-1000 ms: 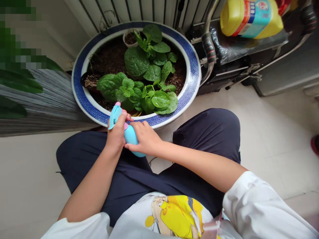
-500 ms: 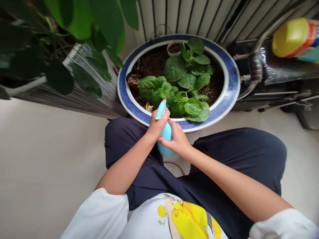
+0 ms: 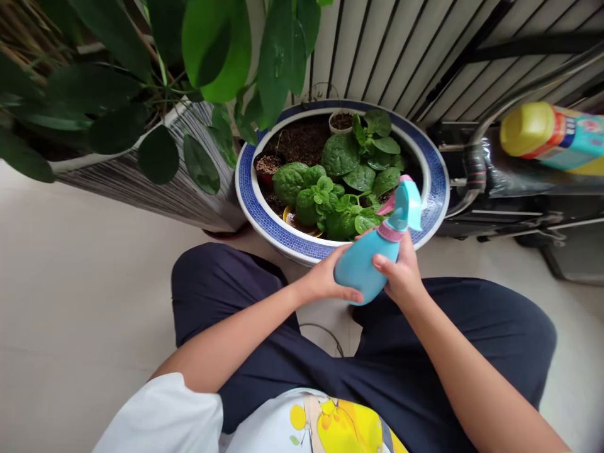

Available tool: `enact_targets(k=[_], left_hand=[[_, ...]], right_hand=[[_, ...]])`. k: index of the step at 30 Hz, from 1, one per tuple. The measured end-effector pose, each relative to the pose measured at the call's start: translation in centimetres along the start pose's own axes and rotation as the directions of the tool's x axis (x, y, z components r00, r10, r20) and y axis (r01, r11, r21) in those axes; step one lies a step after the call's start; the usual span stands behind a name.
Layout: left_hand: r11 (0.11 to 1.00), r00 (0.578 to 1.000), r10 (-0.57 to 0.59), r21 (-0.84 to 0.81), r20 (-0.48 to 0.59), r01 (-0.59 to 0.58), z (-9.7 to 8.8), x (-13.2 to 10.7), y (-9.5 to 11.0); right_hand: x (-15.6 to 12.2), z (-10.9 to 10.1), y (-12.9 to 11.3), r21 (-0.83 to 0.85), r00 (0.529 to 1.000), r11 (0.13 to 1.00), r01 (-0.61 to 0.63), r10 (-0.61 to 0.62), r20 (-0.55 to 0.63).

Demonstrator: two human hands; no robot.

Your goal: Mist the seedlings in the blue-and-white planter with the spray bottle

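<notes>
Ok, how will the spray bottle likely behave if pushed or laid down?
The spray bottle looks smooth, so it may slip. It seems to be moulded plastic, so probably fairly stiff. Being rounded, it could roll on its side.

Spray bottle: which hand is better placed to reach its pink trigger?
Probably the right hand: it holds the spray bottle higher up, close to the pink collar just below the pink trigger. The left hand is at the lower body, its thumb near the base.

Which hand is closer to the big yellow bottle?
Right. The right hand is left of the yellow bottle and lower in view; the left hand is farther left, across the spray bottle.
</notes>
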State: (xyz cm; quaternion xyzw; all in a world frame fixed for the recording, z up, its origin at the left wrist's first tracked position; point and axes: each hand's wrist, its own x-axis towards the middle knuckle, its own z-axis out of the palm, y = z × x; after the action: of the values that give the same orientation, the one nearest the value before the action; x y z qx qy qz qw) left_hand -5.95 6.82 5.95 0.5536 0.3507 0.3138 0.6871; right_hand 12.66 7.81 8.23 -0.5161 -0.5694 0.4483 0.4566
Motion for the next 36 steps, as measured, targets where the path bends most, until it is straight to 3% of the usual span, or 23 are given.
enact_targets(k=[3,9,14,24,30,36], left_hand=[[0.989,0.992,-0.101,0.101,-0.077,0.109,1.2,-1.4,-1.4],[0.988,0.974,-0.154,-0.005,-0.168,0.155,1.7,-2.7,-2.1],[0.947,0.952,-0.140,0.244,-0.273,0.209,2.0,-2.1,-0.6],[0.920,0.949,-0.126,0.324,-0.291,0.221,2.0,-0.9,1.0],[0.895,0.946,-0.104,0.386,-0.308,0.224,1.6,-1.0,1.4],[0.888,0.949,-0.060,0.417,-0.310,0.193,1.2,-0.9,1.3]], right_hand=[[-0.4,0.5,0.4,0.115,0.999,0.993,-0.036,0.032,0.036],[-0.1,1.5,0.5,0.061,0.974,0.975,-0.212,0.216,-0.063],[1.1,1.4,-1.0,0.104,0.979,0.974,-0.202,0.203,-0.004],[4.0,1.5,-2.6,0.167,0.999,0.986,-0.019,0.013,0.034],[4.5,1.7,-2.4,0.264,0.995,0.960,0.093,-0.095,-0.006],[4.4,1.9,-2.5,0.209,0.978,0.957,0.199,-0.182,-0.098]])
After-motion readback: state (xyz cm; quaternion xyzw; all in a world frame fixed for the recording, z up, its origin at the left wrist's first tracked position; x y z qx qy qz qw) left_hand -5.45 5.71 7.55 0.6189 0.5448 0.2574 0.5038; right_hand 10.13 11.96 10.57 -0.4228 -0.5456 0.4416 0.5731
